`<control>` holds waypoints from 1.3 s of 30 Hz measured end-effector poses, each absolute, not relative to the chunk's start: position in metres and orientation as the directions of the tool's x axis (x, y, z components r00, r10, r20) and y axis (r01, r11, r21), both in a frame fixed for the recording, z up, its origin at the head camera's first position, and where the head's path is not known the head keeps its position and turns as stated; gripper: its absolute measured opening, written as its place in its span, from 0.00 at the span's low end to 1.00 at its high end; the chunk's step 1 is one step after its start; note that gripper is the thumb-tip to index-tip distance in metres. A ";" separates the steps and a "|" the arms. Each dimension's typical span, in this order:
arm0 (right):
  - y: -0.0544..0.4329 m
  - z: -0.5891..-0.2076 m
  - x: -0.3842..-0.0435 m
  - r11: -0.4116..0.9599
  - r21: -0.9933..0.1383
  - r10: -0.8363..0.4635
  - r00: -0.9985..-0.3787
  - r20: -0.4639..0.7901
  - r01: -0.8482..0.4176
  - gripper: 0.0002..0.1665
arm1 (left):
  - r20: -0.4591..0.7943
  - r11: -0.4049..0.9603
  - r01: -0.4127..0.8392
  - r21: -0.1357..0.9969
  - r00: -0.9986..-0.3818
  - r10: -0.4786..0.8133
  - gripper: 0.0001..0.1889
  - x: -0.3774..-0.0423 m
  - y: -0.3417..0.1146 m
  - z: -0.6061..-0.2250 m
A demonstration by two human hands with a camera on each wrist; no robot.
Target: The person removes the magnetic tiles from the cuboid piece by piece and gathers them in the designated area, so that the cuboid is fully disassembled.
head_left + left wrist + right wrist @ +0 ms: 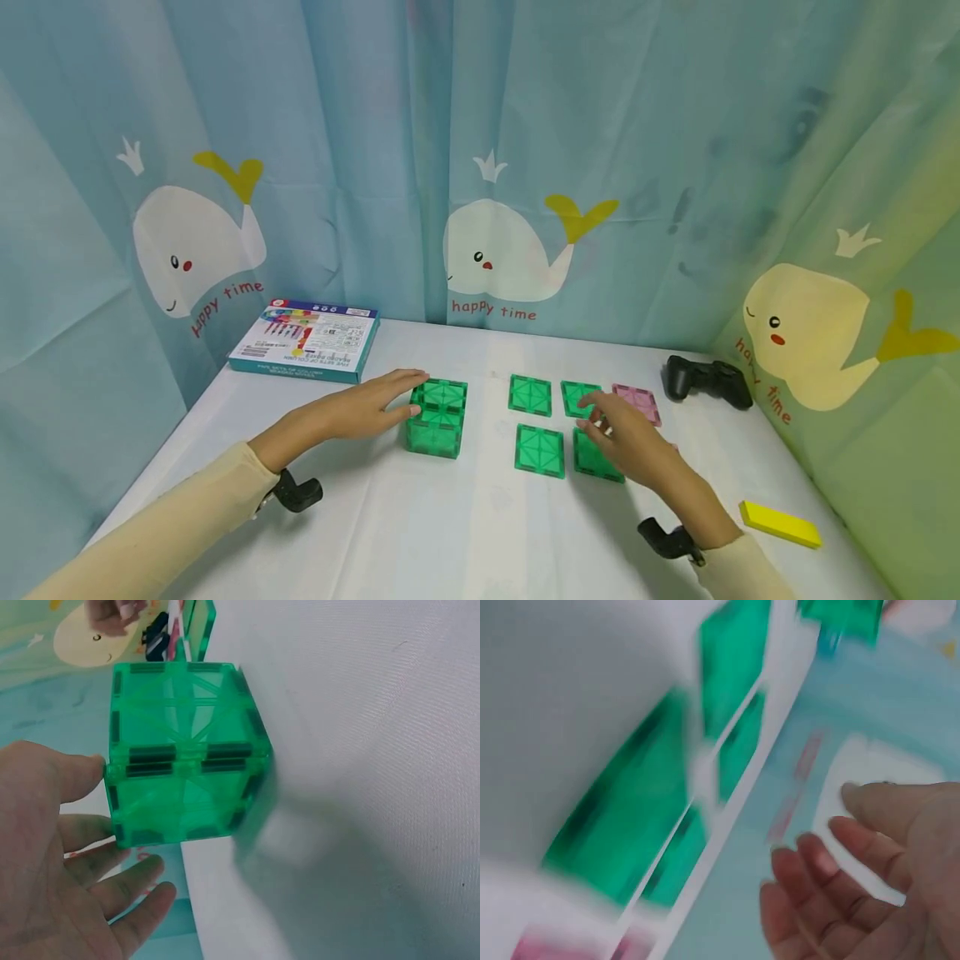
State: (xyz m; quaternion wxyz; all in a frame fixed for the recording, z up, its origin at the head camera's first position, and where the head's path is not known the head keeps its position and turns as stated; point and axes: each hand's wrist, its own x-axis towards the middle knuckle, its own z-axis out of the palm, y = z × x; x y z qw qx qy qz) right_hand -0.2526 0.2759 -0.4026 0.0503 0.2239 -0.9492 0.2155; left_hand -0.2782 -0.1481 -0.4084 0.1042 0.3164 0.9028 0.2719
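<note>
We have a green magnetic-tile cube (437, 435) standing built on the white table (427, 533), our left hand (363, 408) touching its side with relaxed fingers; four green tiles (539, 451) lie flat, unjoined, to its right; our right hand (630, 433) hovers there, fingers loosely bent, empty.

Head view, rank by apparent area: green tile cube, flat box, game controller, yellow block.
1. Flat box
2. Green tile cube
3. Game controller
4. Yellow block, though it sits nearer the camera than the controller
</note>
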 end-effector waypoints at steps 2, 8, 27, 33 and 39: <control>0.252 -0.403 -0.251 0.759 -0.384 -0.478 -0.850 0.221 -0.526 0.17 | -0.014 0.648 0.513 0.562 -0.778 0.628 0.34 -0.278 -0.148 -0.409; 0.186 -0.403 -0.247 0.616 -0.349 -0.678 -0.701 0.222 -0.706 0.23 | -0.023 0.649 0.507 0.568 -0.778 0.628 0.33 -0.277 -0.147 -0.410; 0.121 -0.429 -0.256 0.447 0.019 -0.852 -0.419 0.313 -0.894 0.34 | -0.002 0.635 0.523 0.569 -0.771 0.637 0.32 -0.276 -0.147 -0.411; 0.122 -0.431 -0.255 0.434 0.075 -0.866 -0.392 0.311 -0.898 0.35 | -0.010 0.648 0.524 0.553 -0.773 0.634 0.33 -0.276 -0.147 -0.412; 0.120 -0.429 -0.247 0.463 0.114 -0.860 -0.414 0.299 -0.879 0.35 | -0.028 0.667 0.531 0.522 -0.771 0.636 0.33 -0.275 -0.146 -0.409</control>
